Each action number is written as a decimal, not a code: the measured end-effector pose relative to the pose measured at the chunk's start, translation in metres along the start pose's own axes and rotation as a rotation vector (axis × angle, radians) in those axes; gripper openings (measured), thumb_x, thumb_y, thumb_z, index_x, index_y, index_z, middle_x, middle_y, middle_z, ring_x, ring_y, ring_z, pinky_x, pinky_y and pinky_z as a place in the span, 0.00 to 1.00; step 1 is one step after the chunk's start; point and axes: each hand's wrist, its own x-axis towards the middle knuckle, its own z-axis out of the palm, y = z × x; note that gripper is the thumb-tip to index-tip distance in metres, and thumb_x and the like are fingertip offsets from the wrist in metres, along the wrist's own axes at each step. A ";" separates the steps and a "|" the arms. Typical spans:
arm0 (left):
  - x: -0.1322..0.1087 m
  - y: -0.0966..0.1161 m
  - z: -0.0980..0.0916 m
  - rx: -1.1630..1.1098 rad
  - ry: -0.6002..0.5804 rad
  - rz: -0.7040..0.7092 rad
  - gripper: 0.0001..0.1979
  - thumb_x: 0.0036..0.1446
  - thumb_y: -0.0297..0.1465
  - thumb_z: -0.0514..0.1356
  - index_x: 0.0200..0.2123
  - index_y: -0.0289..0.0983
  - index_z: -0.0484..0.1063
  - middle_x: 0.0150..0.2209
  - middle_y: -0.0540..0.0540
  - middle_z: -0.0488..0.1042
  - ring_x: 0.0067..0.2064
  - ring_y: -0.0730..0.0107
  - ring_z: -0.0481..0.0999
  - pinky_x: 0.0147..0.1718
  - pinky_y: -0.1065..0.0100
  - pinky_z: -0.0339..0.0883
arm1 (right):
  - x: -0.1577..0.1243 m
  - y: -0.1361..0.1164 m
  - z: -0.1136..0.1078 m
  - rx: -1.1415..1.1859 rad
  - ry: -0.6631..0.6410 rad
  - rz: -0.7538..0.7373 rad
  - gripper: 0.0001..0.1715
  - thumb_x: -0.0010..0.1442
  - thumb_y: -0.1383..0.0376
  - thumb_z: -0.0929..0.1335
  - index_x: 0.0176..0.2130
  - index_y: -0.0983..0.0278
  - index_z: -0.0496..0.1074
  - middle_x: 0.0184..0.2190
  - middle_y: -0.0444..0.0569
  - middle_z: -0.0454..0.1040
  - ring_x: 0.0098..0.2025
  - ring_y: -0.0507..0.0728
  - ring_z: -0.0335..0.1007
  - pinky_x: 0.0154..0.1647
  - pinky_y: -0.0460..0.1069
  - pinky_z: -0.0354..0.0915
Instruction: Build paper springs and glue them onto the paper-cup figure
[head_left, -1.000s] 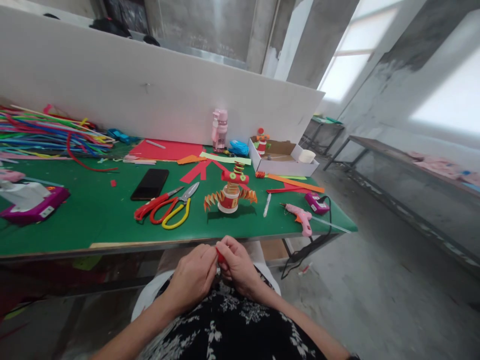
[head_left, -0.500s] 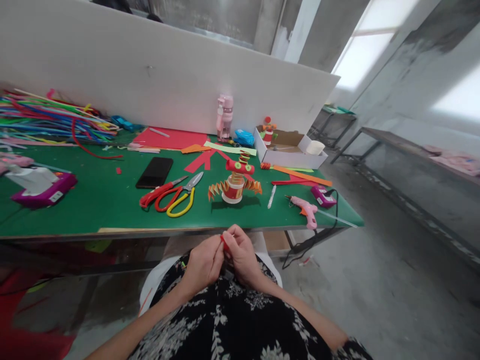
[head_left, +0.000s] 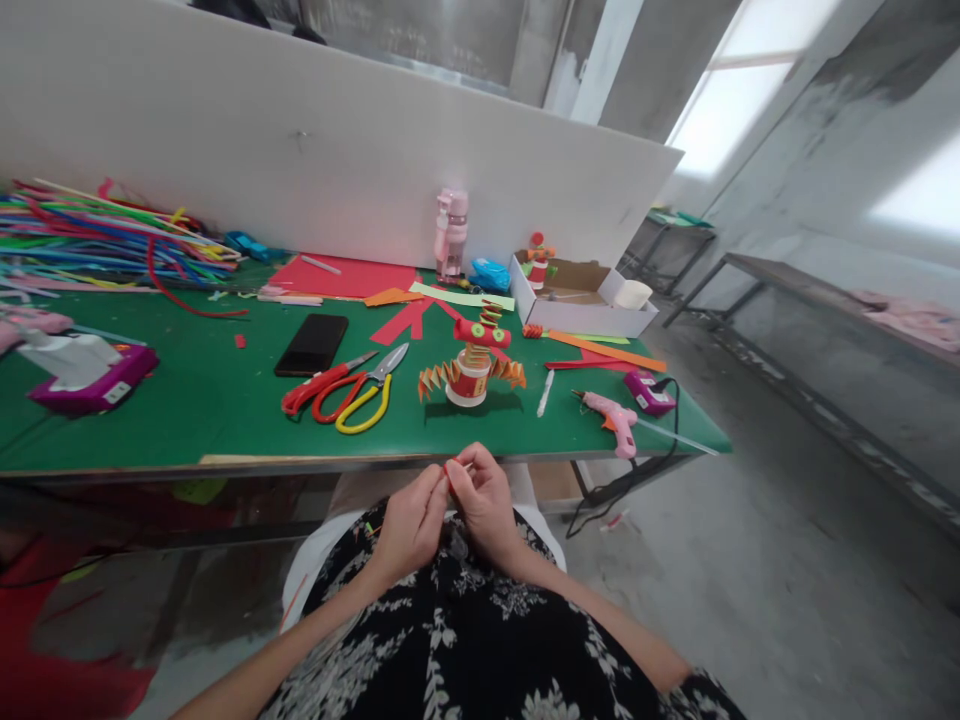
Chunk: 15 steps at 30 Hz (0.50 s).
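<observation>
My left hand [head_left: 411,525] and my right hand [head_left: 482,500] meet over my lap, just below the table's front edge. Both are closed, pinching a small piece of red paper [head_left: 451,466] between the fingertips. Most of that piece is hidden by the fingers. Beyond them on the table stands a paper-cup figure [head_left: 471,375] with a red rolled head, green eyes and folded orange arms. To its left lie scissors [head_left: 367,395] with one red and one yellow handle, beside a red utility knife [head_left: 319,388]. A white pen [head_left: 545,392] rests to its right.
A pink glue gun [head_left: 611,415] with its cord lies at the table's right end. Behind are a white box [head_left: 592,318], a pink bottle [head_left: 451,235] and red paper sheets [head_left: 345,278]. Left are a black phone [head_left: 311,344] and many-coloured pipe cleaners [head_left: 112,235].
My fingers have shifted slightly upward around the red paper, and less of it shows between them. The things on the table stay where they were.
</observation>
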 end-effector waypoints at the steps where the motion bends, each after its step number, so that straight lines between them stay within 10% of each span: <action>1: 0.000 -0.002 -0.001 -0.002 -0.004 0.001 0.13 0.66 0.32 0.45 0.27 0.42 0.58 0.20 0.54 0.63 0.20 0.72 0.64 0.21 0.72 0.57 | 0.001 0.000 -0.001 0.032 -0.022 0.037 0.22 0.51 0.50 0.73 0.29 0.61 0.61 0.16 0.33 0.56 0.18 0.45 0.46 0.20 0.43 0.46; 7: 0.000 -0.017 -0.008 0.144 0.000 0.137 0.14 0.66 0.32 0.46 0.27 0.40 0.63 0.25 0.49 0.66 0.28 0.67 0.67 0.29 0.68 0.62 | 0.004 -0.005 -0.008 0.195 -0.177 0.242 0.22 0.49 0.51 0.74 0.33 0.62 0.66 0.20 0.37 0.64 0.20 0.47 0.55 0.24 0.44 0.56; 15: 0.007 -0.018 -0.030 -0.412 -0.094 -0.363 0.13 0.60 0.41 0.55 0.42 0.38 0.68 0.35 0.47 0.76 0.35 0.65 0.75 0.34 0.66 0.69 | 0.002 -0.019 -0.021 -0.568 -0.076 -0.327 0.16 0.51 0.65 0.74 0.41 0.62 0.72 0.37 0.47 0.72 0.36 0.53 0.67 0.39 0.48 0.66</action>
